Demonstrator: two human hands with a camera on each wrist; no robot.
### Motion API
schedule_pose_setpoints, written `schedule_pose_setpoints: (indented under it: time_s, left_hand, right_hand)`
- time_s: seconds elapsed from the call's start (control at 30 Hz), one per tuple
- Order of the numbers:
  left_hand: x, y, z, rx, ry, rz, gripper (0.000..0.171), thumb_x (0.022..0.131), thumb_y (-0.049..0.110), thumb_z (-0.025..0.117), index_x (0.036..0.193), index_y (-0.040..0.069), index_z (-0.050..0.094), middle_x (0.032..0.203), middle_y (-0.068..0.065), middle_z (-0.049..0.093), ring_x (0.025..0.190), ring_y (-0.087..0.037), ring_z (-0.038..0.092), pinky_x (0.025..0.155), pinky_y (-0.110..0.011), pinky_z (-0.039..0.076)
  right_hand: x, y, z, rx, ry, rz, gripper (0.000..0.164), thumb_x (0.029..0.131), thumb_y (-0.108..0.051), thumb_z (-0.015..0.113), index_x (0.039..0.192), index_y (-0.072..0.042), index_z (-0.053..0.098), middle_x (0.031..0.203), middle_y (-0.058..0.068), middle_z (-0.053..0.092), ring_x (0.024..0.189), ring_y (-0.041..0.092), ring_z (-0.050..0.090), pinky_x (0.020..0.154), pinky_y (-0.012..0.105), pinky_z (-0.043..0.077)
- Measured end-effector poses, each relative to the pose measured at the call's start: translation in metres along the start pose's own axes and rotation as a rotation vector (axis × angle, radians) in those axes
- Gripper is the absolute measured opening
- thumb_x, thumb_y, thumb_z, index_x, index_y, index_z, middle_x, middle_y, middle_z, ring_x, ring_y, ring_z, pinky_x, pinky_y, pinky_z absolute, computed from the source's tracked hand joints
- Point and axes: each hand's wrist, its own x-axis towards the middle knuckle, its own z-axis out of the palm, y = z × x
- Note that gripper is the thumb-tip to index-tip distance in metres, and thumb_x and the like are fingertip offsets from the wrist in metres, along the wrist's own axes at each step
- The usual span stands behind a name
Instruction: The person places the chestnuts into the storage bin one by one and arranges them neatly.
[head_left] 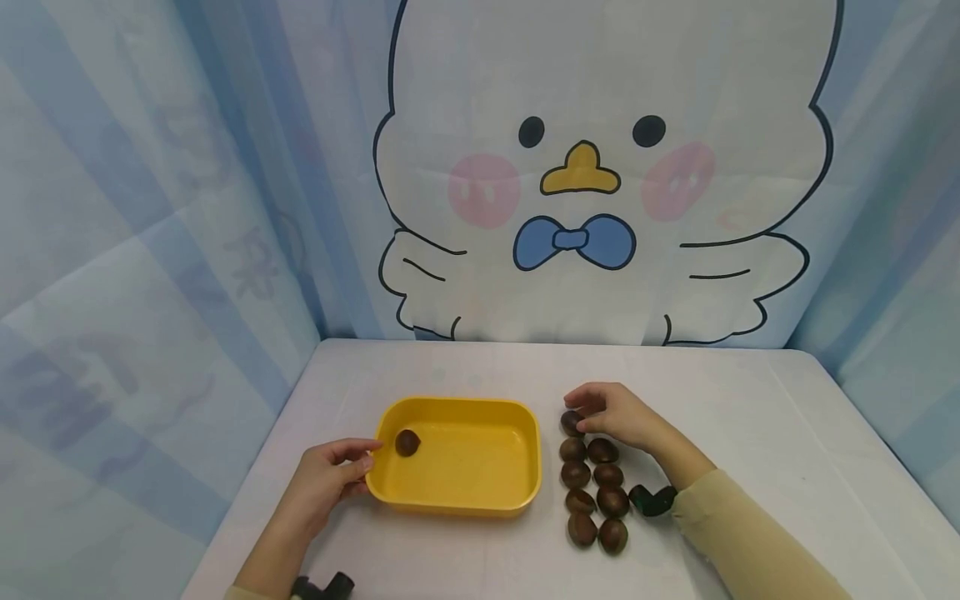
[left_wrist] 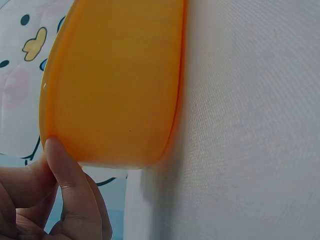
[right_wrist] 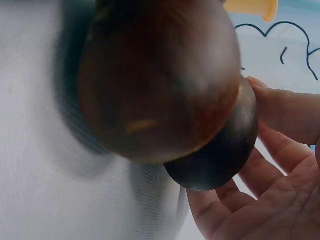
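At the left end of a yellow tray (head_left: 472,462), my left hand (head_left: 322,483) pinches the rim between thumb and fingers. The left wrist view shows the thumb (left_wrist: 67,172) against the tray's outer wall (left_wrist: 115,90). One brown chestnut (head_left: 407,442) lies inside the tray, towards its left end. Right of the tray, my right hand (head_left: 622,417) has thumb and fingers around the chestnut (head_left: 572,422) at the far end of two rows. Seen from the right wrist, this chestnut (right_wrist: 215,160) is partly hidden behind a nearer, larger-looking chestnut (right_wrist: 165,90).
Several more chestnuts (head_left: 576,475) stand in two side-by-side rows running towards me on the white table (head_left: 480,558). A black wrist device (head_left: 652,500) sits close to the right row. Printed curtains (head_left: 600,300) border the table at the back and sides.
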Motion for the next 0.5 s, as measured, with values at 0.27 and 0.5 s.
schedule_pose_setpoints:
  time_s: [0.27,0.5]
  left_hand:
    - [-0.0014,0.0006,0.0003,-0.001,-0.005,0.006,0.029,0.102,0.004,0.071,0.131,-0.001,0.075,0.107,-0.008,0.066,0.078,-0.019,0.065,0.067,-0.024,0.063]
    - [-0.0028,0.0016,0.0000,-0.009,-0.012,0.017,0.029,0.102,0.004,0.071,0.130,-0.002,0.075,0.107,-0.008,0.067,0.078,-0.019,0.066,0.068,-0.024,0.063]
  right_hand:
    - [0.0003,-0.0010,0.0020,-0.038,-0.003,0.001,0.042,0.091,-0.006,0.079,0.132,-0.005,0.072,0.133,0.015,0.074,0.126,0.033,0.068,0.114,0.058,0.052]
    - [0.0021,0.0031,0.0040,-0.055,0.006,0.006,0.039,0.091,-0.005,0.079,0.129,-0.007,0.074,0.130,0.012,0.076,0.123,0.029,0.069,0.113,0.057,0.053]
